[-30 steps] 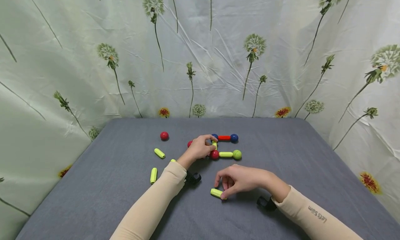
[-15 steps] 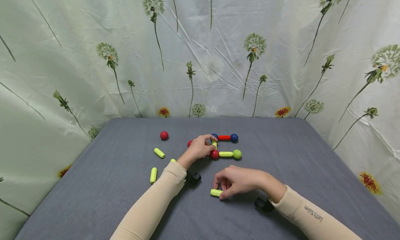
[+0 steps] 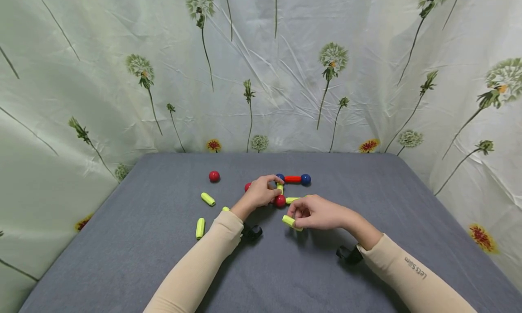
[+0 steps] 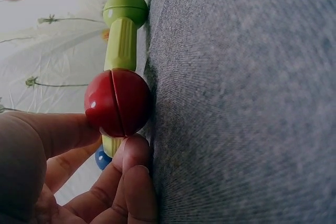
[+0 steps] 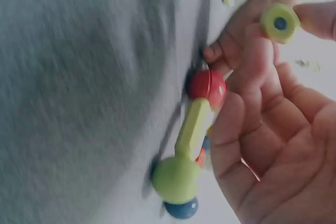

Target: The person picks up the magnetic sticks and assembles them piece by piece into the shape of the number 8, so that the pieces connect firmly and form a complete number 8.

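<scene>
Yellow rod (image 3: 288, 220) now aloft, right grip (image 3: 319, 212) narrow around it.

Bright colours on a plain grey cloth (image 3: 122, 267)
Red balls (image 3: 280, 201), dark blue balls (image 3: 305, 180), a green ball (image 4: 126, 9); lime-yellow sticks (image 3: 200, 228), one orange-red stick (image 3: 292, 180); pale curtain (image 3: 293, 127) with green dandelions (image 3: 333, 57) and red-yellow blooms (image 3: 369, 146); beige sleeves (image 3: 195, 272), one dark-lettered.

Tabletop (image 3: 306, 286): passable at head view's bottom centre
Between left hand (image 3: 261, 191) and right hand (image 3: 320, 212): red ball (image 3: 280, 201) blocks, below centre
</scene>
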The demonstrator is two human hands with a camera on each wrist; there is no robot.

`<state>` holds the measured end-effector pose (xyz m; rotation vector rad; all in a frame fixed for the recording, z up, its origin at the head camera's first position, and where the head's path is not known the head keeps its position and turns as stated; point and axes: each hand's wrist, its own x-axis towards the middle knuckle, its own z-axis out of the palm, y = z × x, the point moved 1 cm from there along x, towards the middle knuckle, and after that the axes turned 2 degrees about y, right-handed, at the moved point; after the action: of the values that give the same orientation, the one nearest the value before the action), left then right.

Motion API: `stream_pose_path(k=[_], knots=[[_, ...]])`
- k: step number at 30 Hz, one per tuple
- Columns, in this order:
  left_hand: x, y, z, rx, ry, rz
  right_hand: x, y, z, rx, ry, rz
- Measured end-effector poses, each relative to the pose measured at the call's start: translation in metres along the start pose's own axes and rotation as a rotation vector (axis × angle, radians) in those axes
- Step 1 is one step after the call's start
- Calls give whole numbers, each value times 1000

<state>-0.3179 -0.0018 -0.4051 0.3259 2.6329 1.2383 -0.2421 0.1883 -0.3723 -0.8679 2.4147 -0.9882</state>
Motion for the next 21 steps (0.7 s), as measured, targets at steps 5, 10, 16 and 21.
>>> stream_pose_path(k=[5,10,16,21], knots=[[0,0,-1,7,-4,13,3,7,-17,68,143,80],[1,0,0,23,-3,9,6,13,-28,112,276,143],[1,1,0,27,-5,2,11,26,-39,134,391,258],[0,1,-1,21,-12,2,16,36,-43,159,469,344]])
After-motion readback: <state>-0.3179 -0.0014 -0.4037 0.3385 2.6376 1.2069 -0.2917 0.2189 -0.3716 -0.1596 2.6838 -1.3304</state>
